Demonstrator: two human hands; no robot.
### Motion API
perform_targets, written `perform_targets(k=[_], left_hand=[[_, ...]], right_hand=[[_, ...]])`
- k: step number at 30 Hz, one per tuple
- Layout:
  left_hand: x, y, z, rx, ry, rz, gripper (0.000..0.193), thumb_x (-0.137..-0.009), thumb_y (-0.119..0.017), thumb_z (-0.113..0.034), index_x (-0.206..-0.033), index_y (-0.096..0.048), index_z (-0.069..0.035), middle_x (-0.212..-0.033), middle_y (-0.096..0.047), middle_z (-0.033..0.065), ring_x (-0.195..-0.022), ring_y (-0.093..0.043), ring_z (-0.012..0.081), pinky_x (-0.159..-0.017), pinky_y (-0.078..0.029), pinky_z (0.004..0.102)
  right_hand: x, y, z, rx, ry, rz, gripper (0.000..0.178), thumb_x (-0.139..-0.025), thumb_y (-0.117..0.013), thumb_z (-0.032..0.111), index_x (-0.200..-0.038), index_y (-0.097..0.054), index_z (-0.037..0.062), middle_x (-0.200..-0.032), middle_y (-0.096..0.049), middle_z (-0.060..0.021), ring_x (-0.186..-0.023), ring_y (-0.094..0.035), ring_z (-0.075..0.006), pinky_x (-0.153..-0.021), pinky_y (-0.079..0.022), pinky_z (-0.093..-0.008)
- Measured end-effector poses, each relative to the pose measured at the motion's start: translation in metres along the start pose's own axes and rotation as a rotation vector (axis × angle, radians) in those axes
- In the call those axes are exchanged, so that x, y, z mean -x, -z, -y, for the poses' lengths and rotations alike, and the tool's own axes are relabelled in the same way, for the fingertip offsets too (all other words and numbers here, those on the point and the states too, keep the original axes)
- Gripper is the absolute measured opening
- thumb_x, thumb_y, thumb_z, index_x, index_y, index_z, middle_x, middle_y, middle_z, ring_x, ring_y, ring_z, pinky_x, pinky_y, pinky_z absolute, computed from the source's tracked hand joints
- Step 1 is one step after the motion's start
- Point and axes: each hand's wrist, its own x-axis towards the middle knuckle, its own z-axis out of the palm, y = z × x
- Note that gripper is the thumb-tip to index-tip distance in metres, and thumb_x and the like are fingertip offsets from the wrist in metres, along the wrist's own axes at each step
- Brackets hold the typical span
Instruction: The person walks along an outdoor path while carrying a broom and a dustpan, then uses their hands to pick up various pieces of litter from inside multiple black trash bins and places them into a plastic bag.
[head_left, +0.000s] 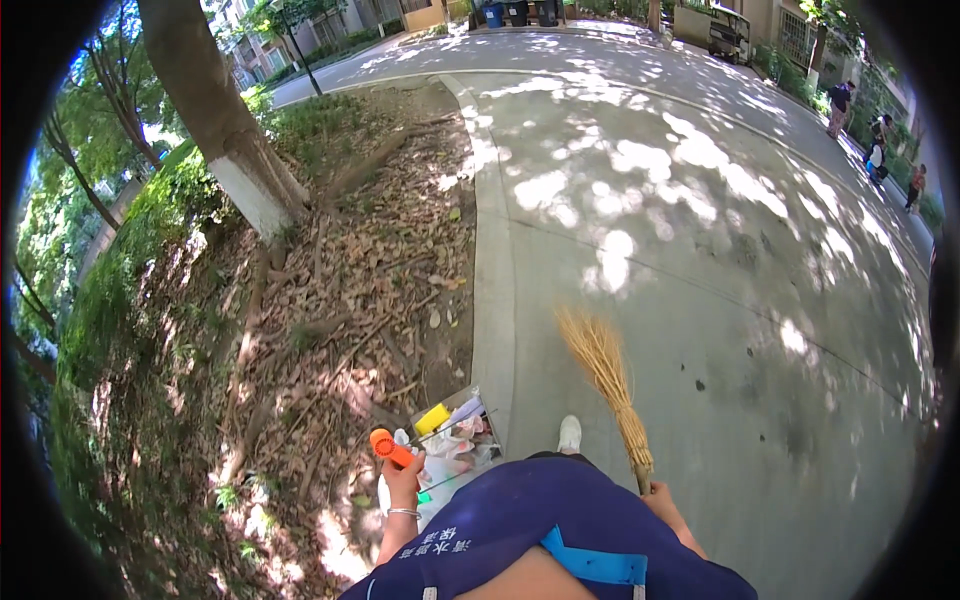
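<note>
My left hand (pixel 404 486) is closed around an orange handle (pixel 390 447) with a rounded, perforated end. Just right of that hand is a dustpan (pixel 496 446) full of litter, to which the handle seems to belong; the join is hidden. Inside lie a yellow packet (pixel 433 418) and crumpled white plastic (pixel 450 445). My right hand (pixel 662 507) grips the short stick of a straw broom (pixel 610 385). Its bristles point forward and to the left over the grey pavement (pixel 700 330). Whether the tips touch the ground I cannot tell.
A pale curb (pixel 493 270) divides the pavement from soil covered in dry leaves (pixel 380 280) on the left. A tree with a white-painted base (pixel 255 195) stands there. Several people (pixel 840 108) are at the far right; dark bins (pixel 515 13) stand across the road.
</note>
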Motion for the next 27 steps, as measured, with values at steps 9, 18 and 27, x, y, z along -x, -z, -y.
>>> perform_targets(k=[9,18,27], left_hand=[[-0.221,-0.208,-0.067,0.204,-0.171,-0.096,0.042,-0.076,-0.072,0.003,-0.112,-0.051,-0.004,-0.084,-0.059,0.0027,-0.066,-0.057,0.0136,-0.061,-0.049,0.0248],[-0.453,-0.440,-0.118,-0.121,-0.239,-0.028,0.024,-0.086,-0.067,-0.011,-0.105,-0.056,-0.002,-0.076,-0.058,0.0109,-0.063,-0.054,0.0173,-0.058,-0.046,0.0298],[-0.694,-0.640,-0.173,-0.087,-0.183,0.084,0.025,-0.085,-0.067,-0.010,-0.105,-0.055,-0.002,-0.076,-0.058,0.0102,-0.062,-0.054,0.0169,-0.058,-0.046,0.0293]], right_hand=[[-0.317,0.098,0.186,0.214,0.048,-0.004,0.021,-0.073,-0.066,0.007,-0.090,-0.060,-0.0021,-0.061,-0.063,-0.0132,-0.049,-0.063,-0.0234,-0.044,-0.052,-0.0382],[-0.514,0.142,0.391,0.042,-0.049,-0.041,0.018,-0.074,-0.065,0.008,-0.090,-0.060,0.0017,-0.062,-0.062,-0.0122,-0.047,-0.060,-0.0217,-0.043,-0.052,-0.0369],[-0.656,0.182,0.567,-0.058,-0.152,-0.123,0.021,-0.074,-0.065,0.008,-0.094,-0.060,0.0016,-0.064,-0.062,-0.0129,-0.047,-0.060,-0.0203,-0.042,-0.051,-0.0364]])
